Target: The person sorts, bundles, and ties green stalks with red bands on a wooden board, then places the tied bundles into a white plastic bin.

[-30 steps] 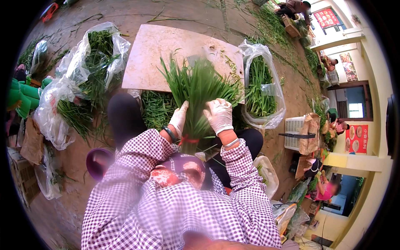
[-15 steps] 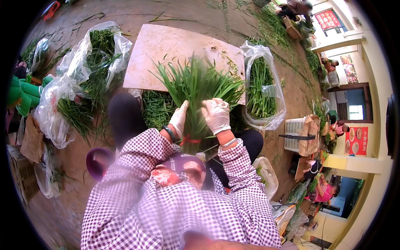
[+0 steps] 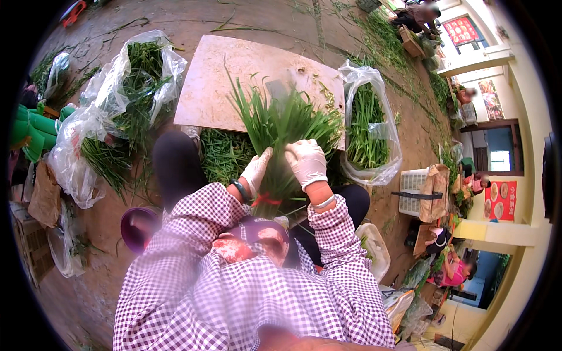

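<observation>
A thick bunch of green chives (image 3: 280, 126) stands fanned out in front of my lap, its long leaves pointing away from me. Near its lower end a red tie (image 3: 267, 199) goes round the stems. My left hand (image 3: 256, 171), in a pale glove, grips the bunch from the left side, thumb against the leaves. On the other side my right hand (image 3: 307, 164), also gloved, has its fingers bent and closed on leaves at the bunch's right edge. The leaves hide part of the fingertips.
Beyond the bunch lies a pale board (image 3: 216, 70) with bits of trimmings. Cut greens (image 3: 222, 155) fill the space under its near edge. An open plastic bag of chives (image 3: 369, 128) stands right; more bagged greens (image 3: 143, 64) lie left. A purple bucket (image 3: 137, 228) sits by my left leg.
The leaf tips have swung a little to the right and the left side of the bunch has narrowed. My left hand has dropped slightly toward me; both hands stay on the bunch.
</observation>
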Demonstrator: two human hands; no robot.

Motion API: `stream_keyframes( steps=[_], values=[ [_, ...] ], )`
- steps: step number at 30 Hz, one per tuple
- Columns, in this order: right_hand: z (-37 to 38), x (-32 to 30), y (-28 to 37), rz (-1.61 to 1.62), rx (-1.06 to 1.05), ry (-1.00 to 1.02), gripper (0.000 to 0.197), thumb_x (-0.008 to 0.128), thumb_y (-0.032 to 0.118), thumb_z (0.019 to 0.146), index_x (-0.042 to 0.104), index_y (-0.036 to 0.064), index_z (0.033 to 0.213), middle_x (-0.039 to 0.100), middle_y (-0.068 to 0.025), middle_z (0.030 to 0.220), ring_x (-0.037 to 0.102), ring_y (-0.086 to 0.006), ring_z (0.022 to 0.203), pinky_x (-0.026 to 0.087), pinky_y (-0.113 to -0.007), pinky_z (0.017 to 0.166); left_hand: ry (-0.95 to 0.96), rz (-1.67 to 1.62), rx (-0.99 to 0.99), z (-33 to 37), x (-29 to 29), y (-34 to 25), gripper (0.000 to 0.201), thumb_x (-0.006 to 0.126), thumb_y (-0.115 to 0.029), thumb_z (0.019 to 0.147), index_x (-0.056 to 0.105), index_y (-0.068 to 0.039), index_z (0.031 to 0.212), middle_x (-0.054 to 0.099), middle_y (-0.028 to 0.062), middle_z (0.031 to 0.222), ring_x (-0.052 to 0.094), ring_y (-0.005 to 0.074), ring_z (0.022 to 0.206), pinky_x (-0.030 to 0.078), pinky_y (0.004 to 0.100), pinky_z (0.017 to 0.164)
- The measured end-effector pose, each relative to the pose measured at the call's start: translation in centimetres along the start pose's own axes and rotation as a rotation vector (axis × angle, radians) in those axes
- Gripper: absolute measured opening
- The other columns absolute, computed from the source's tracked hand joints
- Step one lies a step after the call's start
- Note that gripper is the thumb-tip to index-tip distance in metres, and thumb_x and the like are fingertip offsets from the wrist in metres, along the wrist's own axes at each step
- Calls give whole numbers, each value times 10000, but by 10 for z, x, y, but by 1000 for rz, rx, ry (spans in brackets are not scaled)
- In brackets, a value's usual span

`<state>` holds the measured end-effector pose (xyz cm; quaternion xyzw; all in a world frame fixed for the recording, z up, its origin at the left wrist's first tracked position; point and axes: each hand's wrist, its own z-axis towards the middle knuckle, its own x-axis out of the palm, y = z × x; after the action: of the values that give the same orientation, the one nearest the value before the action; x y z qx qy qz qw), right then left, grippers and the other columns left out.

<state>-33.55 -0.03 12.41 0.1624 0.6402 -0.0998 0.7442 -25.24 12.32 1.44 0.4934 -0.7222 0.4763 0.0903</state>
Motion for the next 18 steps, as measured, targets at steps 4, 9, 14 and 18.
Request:
stream_keyframes(
  steps=[4,9,14,18],
  values=[
    [20,-23,13,232,17,-265,101,727,151,800,701,108,888,670,-79,881,624,-293,853,511,-400,753,51,131,81,-19,13,-15,525,521,-462,988,611,-11,1242,659,41,1119,575,134,993,454,310,884],
    [67,-48,26,478,-59,-419,166,717,196,870,718,99,1004,699,-102,976,661,-258,931,515,-341,829,149,182,84,-27,25,-9,531,511,-453,996,594,2,1257,630,14,1122,525,116,1011,426,312,910],
    [104,-63,47,433,172,-167,325,730,263,869,697,58,1119,712,-127,1054,666,-249,989,512,-333,867,189,198,184,-21,26,13,463,527,-391,1006,588,2,1244,614,-3,1087,512,123,977,436,316,878],
    [108,-36,30,962,348,133,262,717,200,878,712,48,1091,721,-65,945,654,-142,879,499,-266,792,228,306,148,-30,30,5,450,511,-380,1011,590,10,1220,608,-3,1058,501,124,958,432,310,878]
  ],
)
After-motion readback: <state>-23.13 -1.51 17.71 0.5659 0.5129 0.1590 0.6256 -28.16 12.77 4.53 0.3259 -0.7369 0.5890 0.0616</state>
